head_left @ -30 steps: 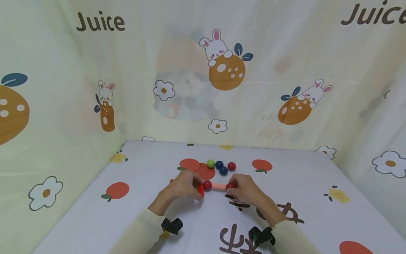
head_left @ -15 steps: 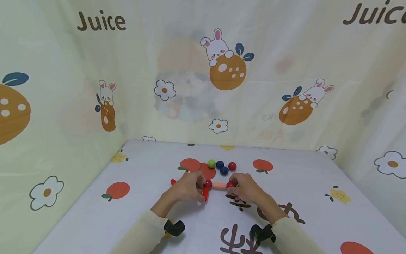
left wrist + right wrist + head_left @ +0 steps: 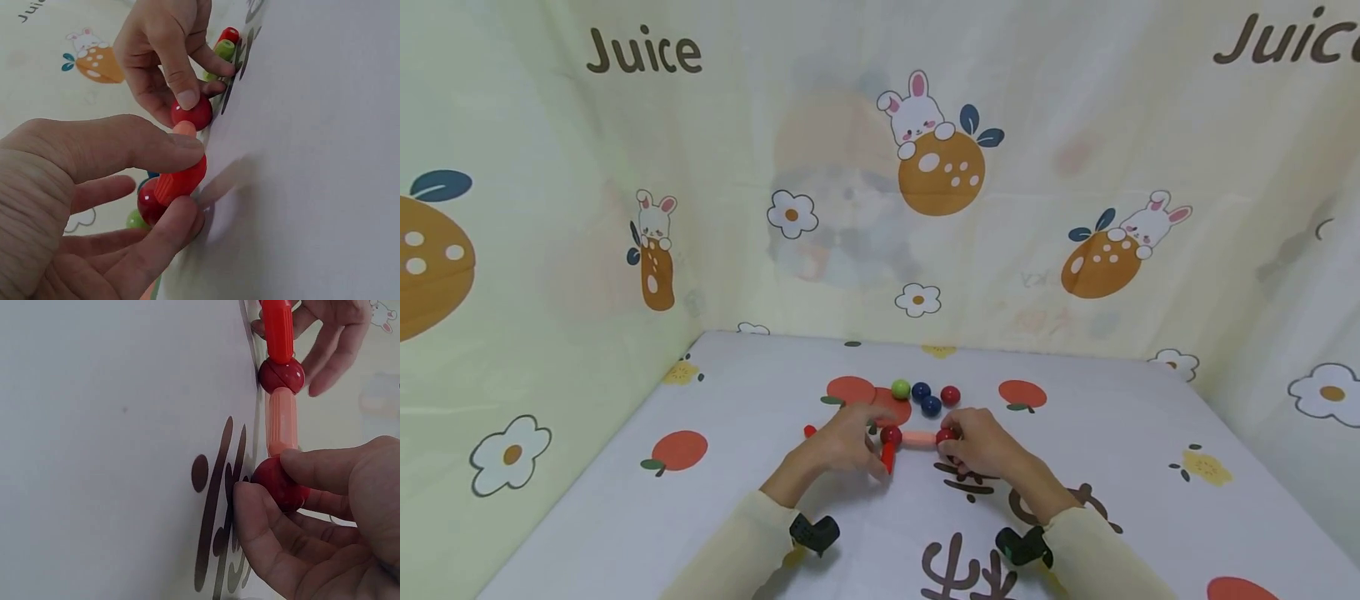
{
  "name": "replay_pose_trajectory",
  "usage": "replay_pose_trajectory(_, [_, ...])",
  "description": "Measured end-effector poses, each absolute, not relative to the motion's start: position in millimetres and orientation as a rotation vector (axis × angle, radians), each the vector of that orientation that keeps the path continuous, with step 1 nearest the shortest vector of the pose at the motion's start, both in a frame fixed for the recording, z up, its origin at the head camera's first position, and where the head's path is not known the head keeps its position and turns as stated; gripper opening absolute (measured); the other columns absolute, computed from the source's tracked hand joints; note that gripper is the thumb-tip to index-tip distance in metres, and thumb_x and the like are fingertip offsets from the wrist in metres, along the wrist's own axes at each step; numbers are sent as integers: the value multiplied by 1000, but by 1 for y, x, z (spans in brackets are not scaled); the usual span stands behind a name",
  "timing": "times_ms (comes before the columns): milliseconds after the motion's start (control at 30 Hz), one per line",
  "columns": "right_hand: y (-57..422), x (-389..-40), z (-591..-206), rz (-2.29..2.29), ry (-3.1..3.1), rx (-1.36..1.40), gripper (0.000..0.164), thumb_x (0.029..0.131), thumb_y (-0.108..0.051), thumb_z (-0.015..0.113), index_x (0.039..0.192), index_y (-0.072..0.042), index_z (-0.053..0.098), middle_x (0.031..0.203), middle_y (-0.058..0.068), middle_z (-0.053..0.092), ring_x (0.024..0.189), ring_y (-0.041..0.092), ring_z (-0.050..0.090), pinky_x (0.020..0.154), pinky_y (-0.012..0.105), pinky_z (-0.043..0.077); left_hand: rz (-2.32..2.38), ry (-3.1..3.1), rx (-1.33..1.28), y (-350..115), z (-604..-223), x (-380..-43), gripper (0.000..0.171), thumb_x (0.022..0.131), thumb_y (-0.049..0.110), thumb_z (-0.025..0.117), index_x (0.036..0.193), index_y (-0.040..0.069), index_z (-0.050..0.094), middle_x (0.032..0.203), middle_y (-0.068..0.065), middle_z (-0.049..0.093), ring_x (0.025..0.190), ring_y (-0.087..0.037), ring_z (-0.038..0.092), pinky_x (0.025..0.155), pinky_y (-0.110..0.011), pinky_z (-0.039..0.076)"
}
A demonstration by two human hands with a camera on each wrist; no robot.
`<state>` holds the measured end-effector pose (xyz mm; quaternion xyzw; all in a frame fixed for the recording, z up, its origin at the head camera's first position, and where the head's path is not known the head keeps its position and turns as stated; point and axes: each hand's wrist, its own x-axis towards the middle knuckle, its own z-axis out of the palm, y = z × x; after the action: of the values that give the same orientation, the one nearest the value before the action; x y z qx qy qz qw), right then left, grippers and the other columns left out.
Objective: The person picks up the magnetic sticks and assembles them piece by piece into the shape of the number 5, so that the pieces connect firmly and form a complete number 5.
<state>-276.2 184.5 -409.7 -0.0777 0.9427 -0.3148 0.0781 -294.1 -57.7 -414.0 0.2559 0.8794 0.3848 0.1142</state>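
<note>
A pink ridged rod lies between two red balls on the table. My right hand pinches the right red ball between thumb and fingers. From the left red ball a red ridged rod extends toward me. My left hand is spread around that ball and rod, thumb near the rod's free end. In the right wrist view its straight fingers hang apart from the left ball. In the left wrist view thumb and fingers lie either side of the red rod; any contact is unclear.
Behind the hands sit a green ball, two blue balls and another red ball. A red piece shows beyond my left wrist. Past my right hand lie a green rod and a red rod. A printed curtain surrounds the table.
The left hand brought the red rod rightward to the left red ball, turning it slightly. Its fingers have since spread away from the rod. My right hand stays on its ball.
</note>
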Motion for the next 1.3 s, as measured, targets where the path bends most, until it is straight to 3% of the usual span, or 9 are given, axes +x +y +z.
replay_pose_trajectory(133, [184, -278, -409, -918, 2829, -250, 26, 92, -10, 74, 117, -2, 68, 88, 6, 62, 66, 16, 63, 61, 27, 58, 1195, 2492, 742, -60, -416, -299, 68, 72, 8, 91, 134, 10, 65, 117, 1, 65, 88, -20, 66, 77, -33, 57])
replay_pose_trajectory(367, [186, -281, -410, -871, 2831, -239, 28, 91, -13, 76, 117, -4, 69, 88, 5, 63, 68, 16, 62, 62, 27, 57, 1312, 2427, 717, -61, -420, -304, 43, 86, 14, 77, 128, 8, 69, 114, -1, 67, 106, -22, 59, 84, -35, 56])
replay_pose_trajectory(567, [187, -282, -410, -856, 2836, -278, 21, 91, -14, 76, 111, -6, 71, 87, 3, 63, 70, 17, 61, 62, 27, 58, 1485, 2352, 622, -57, -428, -308, 26, 98, 4, 60, 122, 1, 71, 107, -6, 68, 89, -20, 66, 76, -33, 60])
replay_pose_trajectory(1033, [191, -289, -408, -810, 2810, -313, 19, 91, -16, 76, 108, -9, 72, 89, 2, 64, 68, 17, 62, 61, 26, 56, 1546, 2387, 560, -52, -437, -314, 19, 97, 3, 65, 112, 7, 76, 104, -5, 68, 87, -20, 66, 71, -33, 61])
replay_pose_trajectory(1300, [195, -291, -400, -760, 2792, -326, 29, 92, -20, 76, 116, -6, 70, 91, 3, 66, 68, 17, 63, 61, 27, 57, 1558, 2398, 628, -52, -440, -314, 22, 96, 1, 64, 115, 6, 75, 102, -6, 67, 78, -18, 64, 65, -30, 59])
